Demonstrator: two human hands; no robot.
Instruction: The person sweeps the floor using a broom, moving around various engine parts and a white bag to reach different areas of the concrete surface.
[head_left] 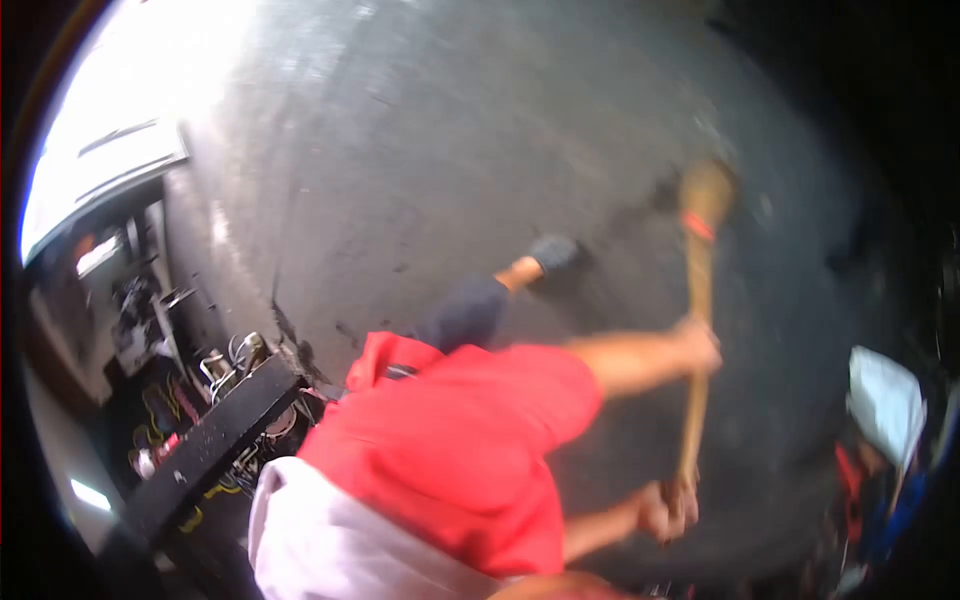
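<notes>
A broom with a long wooden handle (693,420) stands almost upright in the picture at the right. Its straw head (706,190), bound with a red band, rests on the grey concrete floor (420,150). My left hand (700,345) is closed around the handle at mid-height. My right hand (665,510) grips the handle's near end, lower down. My red shirt (460,440) fills the bottom centre. One leg reaches up the picture to a dark shoe (555,253) on the floor.
A dark bench edge (215,440) with tools, wires and metal parts lies at the lower left. Bright daylight comes through an opening (110,130) at the upper left. A white sheet (885,400) and red and blue items sit at the right edge.
</notes>
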